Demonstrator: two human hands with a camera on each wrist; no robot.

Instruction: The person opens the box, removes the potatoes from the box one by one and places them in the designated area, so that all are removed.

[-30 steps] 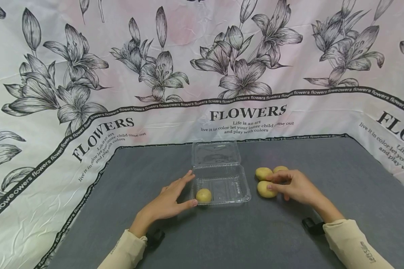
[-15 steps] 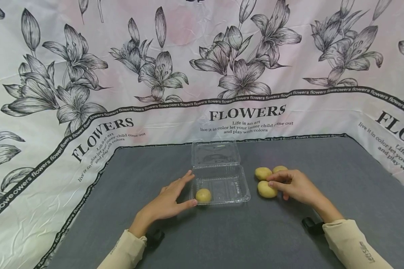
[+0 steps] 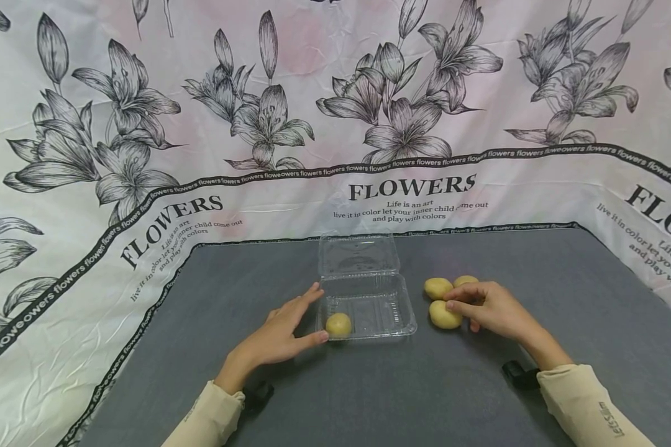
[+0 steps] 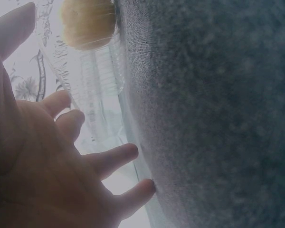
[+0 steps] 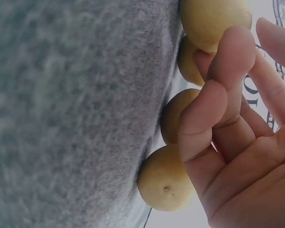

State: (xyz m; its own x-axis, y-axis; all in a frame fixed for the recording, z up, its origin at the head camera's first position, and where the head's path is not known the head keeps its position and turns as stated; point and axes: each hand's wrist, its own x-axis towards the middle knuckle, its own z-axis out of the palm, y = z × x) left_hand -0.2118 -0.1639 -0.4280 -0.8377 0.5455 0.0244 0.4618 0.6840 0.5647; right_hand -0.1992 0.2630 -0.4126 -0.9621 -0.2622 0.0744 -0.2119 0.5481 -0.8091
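Note:
A clear plastic clamshell box (image 3: 374, 313) lies with its lid raised in the middle of the table, a yellow potato (image 3: 338, 325) in its near left corner. My left hand (image 3: 279, 329) spreads its fingers along the box's left side, thumb at the near corner. On the right, my right hand (image 3: 489, 310) pinches the nearest potato (image 3: 445, 315) of a small group between thumb and fingers; it looks still low at the table. Behind it are another potato (image 3: 438, 288) and one partly hidden by the hand (image 3: 466, 280). The right wrist view shows a further potato (image 5: 166, 178) below the fingers.
A grey cloth (image 3: 369, 391) covers the table. A white floral curtain (image 3: 291, 205) hangs along the back and both sides, close behind the box lid (image 3: 359, 256). Black straps with dark units sit on both wrists.
The right thumb has shifted slightly up on the near potato, which has edged a little to the right. My left hand and the box stay in place.

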